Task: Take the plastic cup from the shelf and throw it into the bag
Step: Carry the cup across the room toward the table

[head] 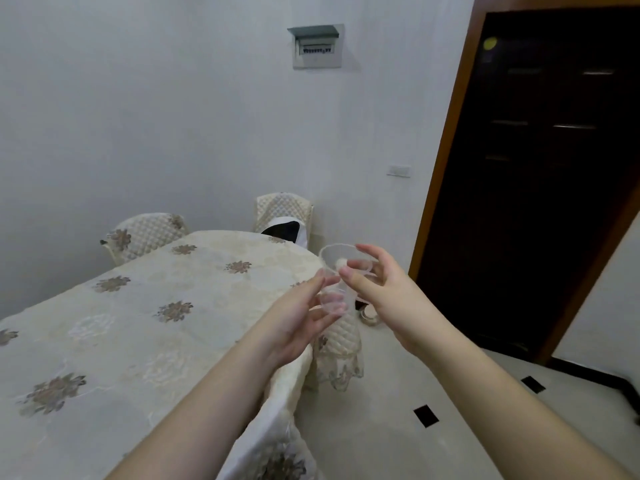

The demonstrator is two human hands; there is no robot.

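A clear plastic cup (pixel 333 255) is held up in front of me, just past the table's right edge, tilted with its open rim facing away and up. My right hand (pixel 384 292) pinches the rim, thumb on the near side and fingers curled over the far side. My left hand (pixel 299 317) touches the cup's lower part and base with its fingertips. On the far chair lies a black and white object (pixel 285 230) with a dark opening, possibly the bag. No shelf is in view.
A table under a cream floral cloth (pixel 138 323) fills the left. Quilt-covered chairs stand at its far end (pixel 145 233) and right side (pixel 341 341). A dark wooden door (pixel 540 188) is on the right. A small round object (pixel 370 316) sits on the tiled floor.
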